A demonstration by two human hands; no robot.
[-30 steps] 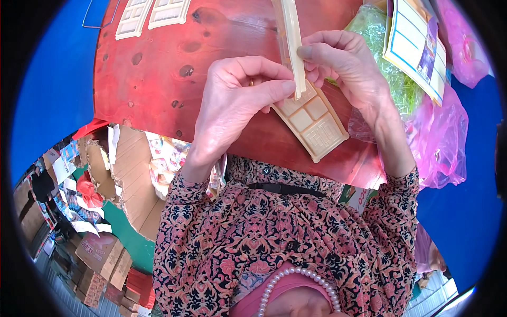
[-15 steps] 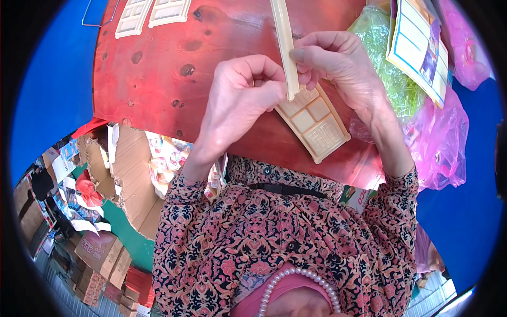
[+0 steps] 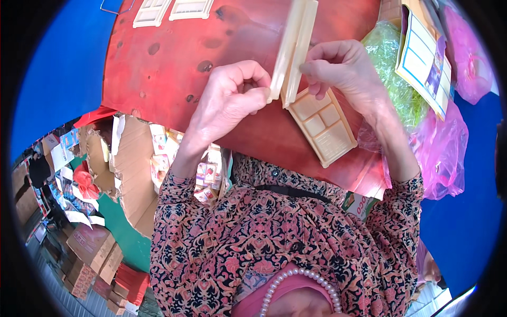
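Over the red table, two cream plastic panels stand nearly edge-on, side by side, with a narrow gap between them. My left hand (image 3: 232, 98) is closed, pinching the lower end of the left panel (image 3: 285, 50) between thumb and fingers. My right hand (image 3: 346, 71) pinches the right panel (image 3: 302, 53) by its side, the thumb lying on its face. Whether the two panels are joined, I cannot tell. Just below my right hand, a cream plastic tray-like panel (image 3: 327, 129) with raised rectangular sections lies on the table, its upper corner overlapped by the held panels.
Two similar cream panels (image 3: 191, 8) lie at the far left of the red table (image 3: 158, 68). On the right are a clear bag of green shreds (image 3: 391, 68), a printed booklet (image 3: 422, 63) and a pink plastic bag (image 3: 441, 148). A torn cardboard box (image 3: 140, 169) stands lower left.
The held cream piece, seen as one narrow strip before, now shows as two panels with a gap. My hands have moved slightly apart, and the view has shifted.
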